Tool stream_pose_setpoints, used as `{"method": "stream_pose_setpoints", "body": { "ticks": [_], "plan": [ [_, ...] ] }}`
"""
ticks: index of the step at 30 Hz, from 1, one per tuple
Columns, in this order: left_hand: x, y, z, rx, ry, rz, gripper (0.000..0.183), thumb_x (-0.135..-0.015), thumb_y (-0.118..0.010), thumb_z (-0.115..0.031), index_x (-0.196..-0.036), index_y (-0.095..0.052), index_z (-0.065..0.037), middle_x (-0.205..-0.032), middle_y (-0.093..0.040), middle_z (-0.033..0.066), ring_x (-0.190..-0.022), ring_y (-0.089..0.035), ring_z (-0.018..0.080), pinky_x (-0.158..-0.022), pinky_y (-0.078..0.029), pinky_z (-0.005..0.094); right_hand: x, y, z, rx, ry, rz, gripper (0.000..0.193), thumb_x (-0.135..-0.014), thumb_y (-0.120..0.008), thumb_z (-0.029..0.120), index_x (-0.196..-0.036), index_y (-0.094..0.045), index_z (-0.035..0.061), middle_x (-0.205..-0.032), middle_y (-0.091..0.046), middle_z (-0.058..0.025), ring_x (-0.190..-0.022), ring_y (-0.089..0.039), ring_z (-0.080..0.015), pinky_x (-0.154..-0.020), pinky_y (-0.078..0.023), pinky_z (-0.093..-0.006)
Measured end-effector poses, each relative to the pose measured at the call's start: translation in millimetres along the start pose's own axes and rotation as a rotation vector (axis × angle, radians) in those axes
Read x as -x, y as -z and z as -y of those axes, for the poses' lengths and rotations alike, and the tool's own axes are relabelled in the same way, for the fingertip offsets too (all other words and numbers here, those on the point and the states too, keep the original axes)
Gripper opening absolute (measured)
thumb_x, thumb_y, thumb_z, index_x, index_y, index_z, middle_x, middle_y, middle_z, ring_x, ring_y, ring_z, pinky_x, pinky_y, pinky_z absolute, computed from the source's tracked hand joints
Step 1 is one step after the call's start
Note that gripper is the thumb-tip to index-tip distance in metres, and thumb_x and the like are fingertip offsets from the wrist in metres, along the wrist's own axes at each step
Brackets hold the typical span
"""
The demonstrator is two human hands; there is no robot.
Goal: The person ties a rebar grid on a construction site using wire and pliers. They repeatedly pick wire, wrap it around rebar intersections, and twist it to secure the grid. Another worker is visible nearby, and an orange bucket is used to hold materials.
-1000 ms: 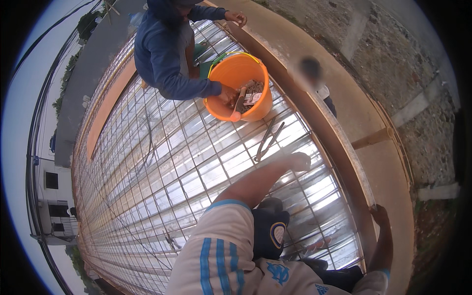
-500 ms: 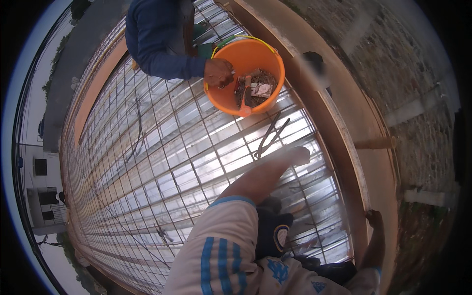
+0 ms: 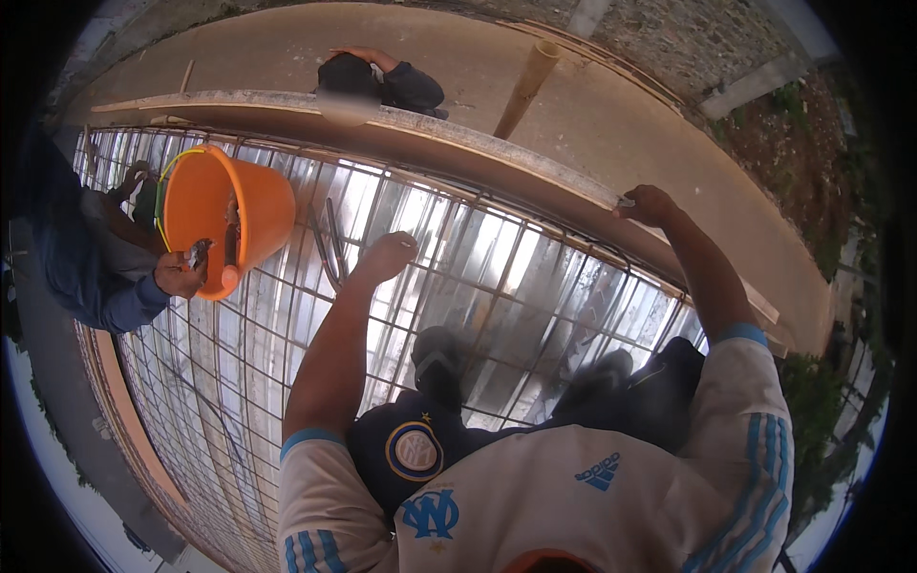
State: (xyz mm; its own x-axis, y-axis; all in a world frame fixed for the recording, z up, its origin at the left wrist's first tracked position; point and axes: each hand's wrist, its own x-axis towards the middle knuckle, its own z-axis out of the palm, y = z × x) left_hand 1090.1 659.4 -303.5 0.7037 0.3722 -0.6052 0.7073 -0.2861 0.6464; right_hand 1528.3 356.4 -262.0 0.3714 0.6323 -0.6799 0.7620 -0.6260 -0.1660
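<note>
My left hand (image 3: 390, 256) is closed above the steel mesh, just right of a pair of long-handled pincers (image 3: 331, 239) lying on the bars. Whatever those fingers hold, if anything, is hidden. On the right, my right hand (image 3: 651, 205) grips the top edge of a long wooden board (image 3: 535, 162) standing along the mesh. An orange bucket (image 3: 272, 210) tilts at the left, with a hammer (image 3: 231, 239) showing at its mouth. Beside it, a co-worker's hand (image 3: 181, 275) holds a small shiny piece I cannot make out.
Tied steel bars (image 3: 258, 329) form a grid over ribbed metal sheeting (image 3: 458, 248) around my feet. Beyond the board, another person (image 3: 411, 88) is near a bamboo pole (image 3: 527, 86). A stone wall (image 3: 678, 48) runs farther off.
My view has swung to the right, so the bucket and pincers now appear farther left. My right hand stays at the board's edge. The co-worker's hand has come out of the bucket.
</note>
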Motion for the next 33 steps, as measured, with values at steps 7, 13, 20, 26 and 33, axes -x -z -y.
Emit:
{"method": "stream_pose_setpoints", "body": {
  "ticks": [7, 13, 20, 26, 33],
  "plan": [
    [-13.9, -20.2, -90.7, -0.342, -0.092, 0.216, 0.031, -0.086, -0.056, -0.028, -0.102, -0.063, -0.003, -0.100, -0.065, 0.0194, -0.094, -0.062, 0.0322, -0.086, -0.048, 0.0394, 6.2, -40.6, -23.8, -0.350, 0.032, -0.118, 0.081, -0.073, -0.066, 0.059, -0.130, -0.052, 0.0038, -0.120, -0.057, -0.0265, -0.116, -0.053, -0.0400, -0.100, -0.039, -0.0435],
    [-60.7, -99.1, -174.7, -0.545, -0.247, 0.408, 0.037, -0.085, -0.058, -0.032, -0.107, -0.064, -0.002, -0.107, -0.064, 0.0189, -0.103, -0.060, 0.0313, -0.091, -0.046, 0.0382, 1.5, -41.3, -22.8, -0.371, 0.026, -0.120, 0.084, -0.070, -0.065, 0.063, -0.129, -0.053, 0.0057, -0.123, -0.057, -0.0234, -0.117, -0.052, -0.0384, -0.101, -0.038, -0.0441],
    [-85.8, -247.8, -182.0, -0.121, -0.129, 0.307, 0.035, -0.088, -0.059, -0.030, -0.106, -0.064, -0.002, -0.097, -0.065, 0.0139, -0.077, -0.063, 0.0241, -0.071, -0.051, 0.0358, 4.5, -44.1, -22.0, -0.382, -0.005, -0.161, 0.084, -0.064, -0.064, 0.069, -0.125, -0.059, 0.0109, -0.127, -0.056, -0.0155, -0.120, -0.051, -0.0315, -0.100, -0.038, -0.0483],
    [-65.5, -260.2, -199.7, 0.013, -0.050, 0.323, 0.026, -0.090, -0.053, -0.027, -0.094, -0.063, -0.003, -0.095, -0.066, 0.0165, -0.089, -0.063, 0.0304, -0.079, -0.049, 0.0372, 10.0, -34.1, -27.0, -0.349, -0.019, -0.039, 0.087, -0.064, -0.063, 0.069, -0.130, -0.055, 0.0129, -0.128, -0.056, -0.0151, -0.120, -0.051, -0.0335, -0.103, -0.034, -0.0512],
    [-26.4, -270.8, -192.1, 0.889, 0.330, 0.428, 0.022, -0.098, -0.043, -0.030, -0.097, -0.052, -0.010, -0.067, -0.048, -0.0024, -0.050, -0.042, 0.0070, -0.045, -0.037, 0.0257, 0.6, -36.5, -26.9, -0.371, -0.009, -0.070, 0.079, -0.063, -0.068, 0.065, -0.122, -0.062, 0.0122, -0.119, -0.062, -0.0146, -0.113, -0.057, -0.0314, -0.094, -0.043, -0.0450]
  ]
}}
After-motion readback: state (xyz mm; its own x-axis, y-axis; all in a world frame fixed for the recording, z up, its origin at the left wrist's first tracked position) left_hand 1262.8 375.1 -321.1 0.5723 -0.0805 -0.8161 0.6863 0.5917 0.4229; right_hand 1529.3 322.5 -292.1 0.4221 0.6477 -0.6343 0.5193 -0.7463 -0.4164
